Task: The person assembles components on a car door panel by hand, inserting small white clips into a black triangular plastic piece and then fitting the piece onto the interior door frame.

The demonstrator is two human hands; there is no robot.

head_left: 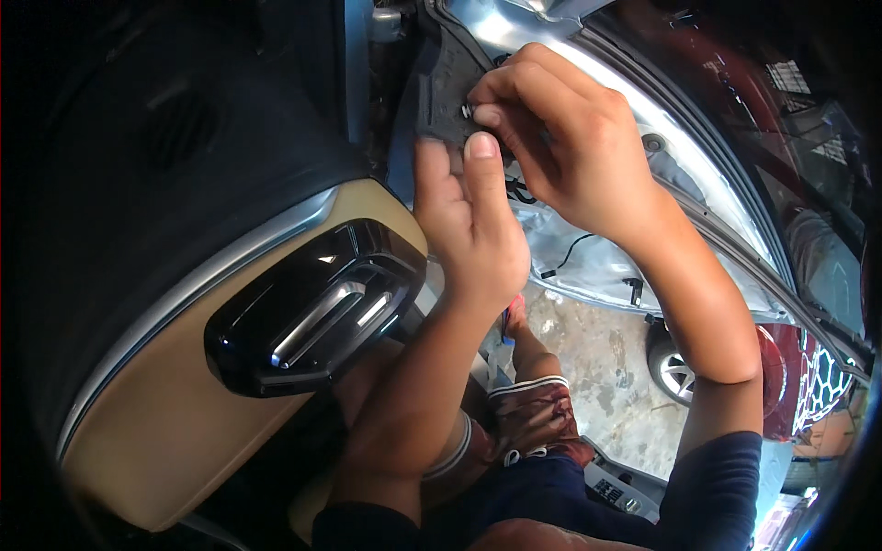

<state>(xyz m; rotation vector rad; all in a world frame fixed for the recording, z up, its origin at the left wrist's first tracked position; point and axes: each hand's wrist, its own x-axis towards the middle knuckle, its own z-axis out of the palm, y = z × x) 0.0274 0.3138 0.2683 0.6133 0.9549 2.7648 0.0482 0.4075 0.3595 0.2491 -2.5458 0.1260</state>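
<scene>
My left hand (473, 216) grips the lower edge of a dark grey trim piece (450, 87), its thumb on the near face and its fingers partly behind it. From the right, my right hand (583, 138) reaches to the same piece. Between its thumb and forefinger tips is a small shiny, pale fastener (466, 111), right against the trim's surface. Whether the fastener sits in the trim or only touches it, I cannot tell. The trim's upper part lies against the front end of the opened car door.
A silvery, uncovered door panel (597, 266) with a loose black cable (571, 253) stands at the right. On the left are a tan dashboard panel (175, 413) and a glossy black steering-wheel-side housing (317, 308). Beyond the concrete floor (616, 376) is a car wheel (675, 367).
</scene>
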